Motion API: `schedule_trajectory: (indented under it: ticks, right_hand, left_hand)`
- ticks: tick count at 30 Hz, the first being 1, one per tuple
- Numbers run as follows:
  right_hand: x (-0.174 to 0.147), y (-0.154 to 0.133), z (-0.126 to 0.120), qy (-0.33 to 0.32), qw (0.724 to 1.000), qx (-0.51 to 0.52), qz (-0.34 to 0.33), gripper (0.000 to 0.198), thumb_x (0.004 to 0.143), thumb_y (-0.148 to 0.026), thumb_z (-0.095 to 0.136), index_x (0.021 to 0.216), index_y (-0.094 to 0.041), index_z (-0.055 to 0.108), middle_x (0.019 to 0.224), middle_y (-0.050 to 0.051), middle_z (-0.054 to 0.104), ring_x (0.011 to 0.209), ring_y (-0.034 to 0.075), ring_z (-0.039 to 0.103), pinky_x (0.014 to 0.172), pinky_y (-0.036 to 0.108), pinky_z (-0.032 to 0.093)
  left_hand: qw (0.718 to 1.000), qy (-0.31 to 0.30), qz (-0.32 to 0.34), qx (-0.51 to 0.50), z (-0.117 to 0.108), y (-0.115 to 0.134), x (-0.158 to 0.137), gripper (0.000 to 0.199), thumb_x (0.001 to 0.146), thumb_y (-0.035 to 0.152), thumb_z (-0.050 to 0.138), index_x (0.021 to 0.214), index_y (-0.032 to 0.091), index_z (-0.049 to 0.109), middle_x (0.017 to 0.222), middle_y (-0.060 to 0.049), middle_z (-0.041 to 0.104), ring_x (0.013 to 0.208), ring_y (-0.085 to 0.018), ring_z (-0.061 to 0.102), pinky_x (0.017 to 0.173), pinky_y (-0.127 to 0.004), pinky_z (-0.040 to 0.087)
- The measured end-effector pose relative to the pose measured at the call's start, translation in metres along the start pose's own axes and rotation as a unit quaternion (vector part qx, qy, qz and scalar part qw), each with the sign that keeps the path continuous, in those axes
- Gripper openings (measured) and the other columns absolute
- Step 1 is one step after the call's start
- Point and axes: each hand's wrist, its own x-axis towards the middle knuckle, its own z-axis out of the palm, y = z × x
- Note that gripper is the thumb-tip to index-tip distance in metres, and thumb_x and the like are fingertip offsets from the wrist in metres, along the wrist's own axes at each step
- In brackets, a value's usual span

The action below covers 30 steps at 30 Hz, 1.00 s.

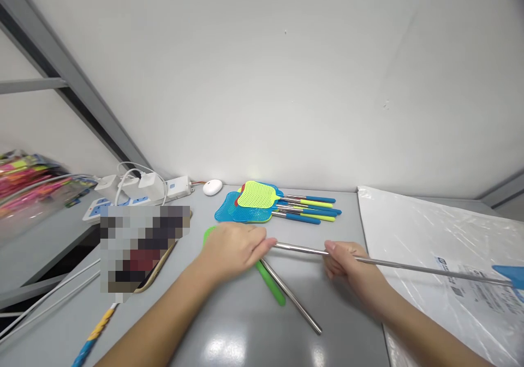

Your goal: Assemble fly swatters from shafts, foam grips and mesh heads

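A fly swatter's thin metal telescopic rod [303, 248] runs between my two hands and on toward the right edge. Its blue head [510, 276] shows there only in part. My left hand [237, 249] is closed on the rod's left end, and the handle is hidden inside. Farther along, my right hand [347, 263] pinches the rod between thumb and fingers. Beneath my left hand lies a green fly swatter [272, 286], its head mostly covered. A bare metal tube [292, 297] lies slanted beside its handle.
Several blue and yellow-green fly swatters [257, 196] are piled near the wall. At left are a blurred-out phone [147, 252], a power strip [135, 199] with plugs, and a white oval case [212, 187]. A white plastic bag [409, 230] covers the right side.
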Motion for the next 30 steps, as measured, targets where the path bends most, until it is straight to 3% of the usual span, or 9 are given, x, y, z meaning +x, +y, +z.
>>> schedule_trajectory:
  ticks: [3,7,11,15,18,24,30]
  right_hand:
    - [0.004,-0.006,-0.016,0.01,0.999,0.051,0.015,0.054,0.088,-0.053,0.052,0.051,-0.024,0.026,0.053,-0.007,0.019,0.05,0.011,0.021,0.056,0.03,0.034]
    - [0.008,-0.016,-0.04,0.06,0.99,0.125,0.004,0.055,0.087,-0.045,0.056,0.049,-0.024,0.022,0.053,-0.008,0.011,0.05,0.012,0.015,0.054,0.031,0.031]
    - [0.012,-0.022,-0.059,0.08,0.984,0.157,-0.007,0.053,0.089,-0.04,0.054,0.049,-0.024,0.023,0.054,-0.007,0.01,0.051,0.013,0.013,0.055,0.032,0.03]
    - [0.02,-0.023,-0.07,0.104,0.979,0.177,-0.016,0.052,0.089,-0.038,0.053,0.051,-0.024,0.02,0.054,-0.007,0.009,0.051,0.013,0.012,0.054,0.032,0.029]
    - [0.022,-0.021,-0.065,0.106,0.975,0.195,-0.01,0.052,0.09,-0.038,0.05,0.052,-0.023,0.017,0.052,-0.007,0.008,0.05,0.012,0.012,0.051,0.031,0.029]
    - [0.012,-0.014,-0.028,0.052,0.987,0.155,0.007,0.055,0.09,-0.046,0.051,0.052,-0.023,0.019,0.05,-0.007,0.013,0.049,0.011,0.019,0.055,0.03,0.035]
    - [0.001,-0.008,0.001,-0.016,0.997,0.075,0.028,0.055,0.087,-0.056,0.051,0.053,-0.024,0.023,0.052,-0.007,0.018,0.051,0.012,0.026,0.057,0.03,0.036]
  left_hand:
    - [0.999,0.002,-0.034,0.017,-0.005,-0.029,-0.005,0.048,0.098,0.035,0.028,0.061,0.019,0.053,0.055,-0.001,0.057,0.053,-0.014,0.05,0.052,-0.028,0.022]
    - [0.989,0.028,-0.135,0.055,-0.02,-0.067,-0.018,0.047,0.094,0.035,0.032,0.053,0.019,0.049,0.051,-0.001,0.053,0.05,-0.014,0.044,0.052,-0.028,0.02]
    - [0.968,0.087,-0.205,0.115,-0.031,-0.082,-0.028,0.047,0.092,0.033,0.034,0.05,0.019,0.048,0.049,-0.002,0.048,0.052,-0.015,0.043,0.053,-0.028,0.02]
    - [0.97,0.09,-0.197,0.11,-0.023,-0.059,-0.019,0.044,0.093,0.031,0.034,0.055,0.019,0.051,0.053,-0.003,0.054,0.052,-0.016,0.045,0.055,-0.028,0.021]
    - [0.985,0.042,-0.148,0.072,-0.014,-0.027,-0.007,0.042,0.096,0.036,0.036,0.061,0.019,0.054,0.054,-0.001,0.057,0.051,-0.016,0.047,0.054,-0.029,0.019]
    - [0.996,0.035,-0.077,0.04,-0.012,0.022,-0.001,0.043,0.097,0.042,0.036,0.063,0.02,0.051,0.055,0.001,0.06,0.049,-0.016,0.047,0.052,-0.029,0.015]
    - [0.998,0.033,-0.043,0.022,-0.005,0.03,-0.001,0.044,0.098,0.041,0.034,0.064,0.02,0.051,0.054,0.001,0.059,0.048,-0.015,0.048,0.052,-0.029,0.016]
